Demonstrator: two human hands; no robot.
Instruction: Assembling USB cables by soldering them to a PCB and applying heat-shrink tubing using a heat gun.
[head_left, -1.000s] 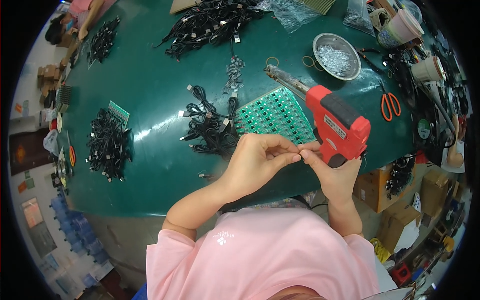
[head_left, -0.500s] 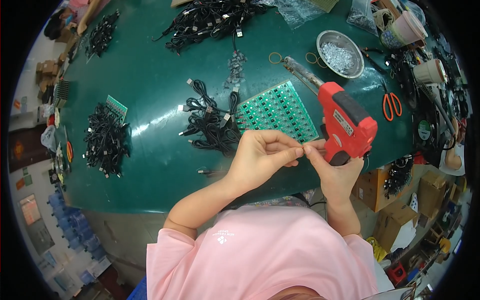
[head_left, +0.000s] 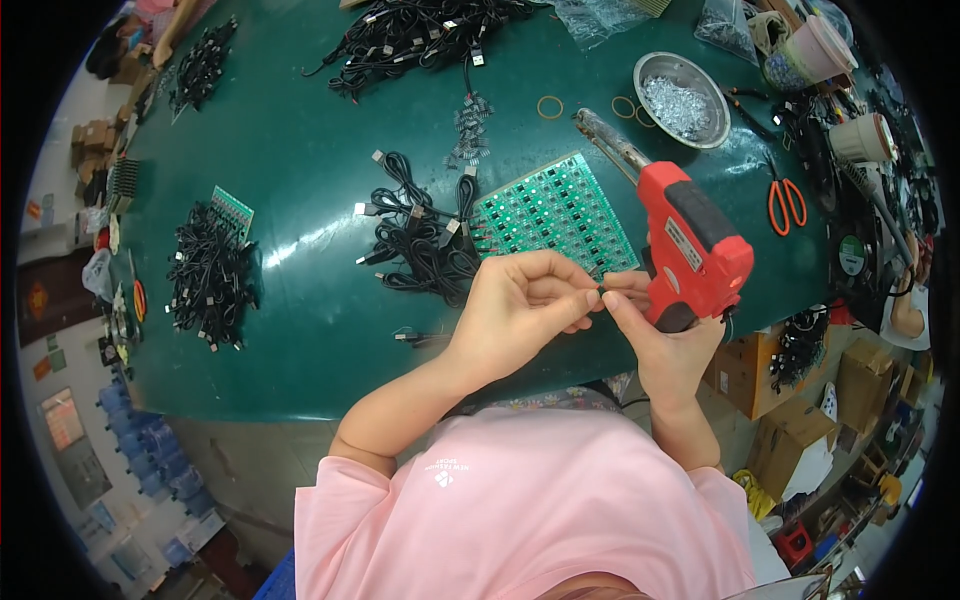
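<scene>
Red plastic forms the body of the soldering gun, which the right hand grips by its handle; the metal nozzle points up and away toward the far side of the green table. While the lower fingers wrap that handle, the right thumb and forefinger pinch toward the left hand. The left hand's fingertips are closed tight on something very small and dark, probably a cable end or connector, though it is too small to tell. That small piece sits exactly where the two hands' fingertips meet, just left of the gun's handle and over the near edge of the green circuit board panel.

One such large panel lies on the table, touching a loose tangle of black cables on its left. A second, much smaller green board lies well to the left, beside one dense pile of black cables. Another large cable heap lies at the far edge. One round metal bowl holds silvery bits. Two rubber bands lie near it, and one pair of orange-handled scissors lies to the right.
</scene>
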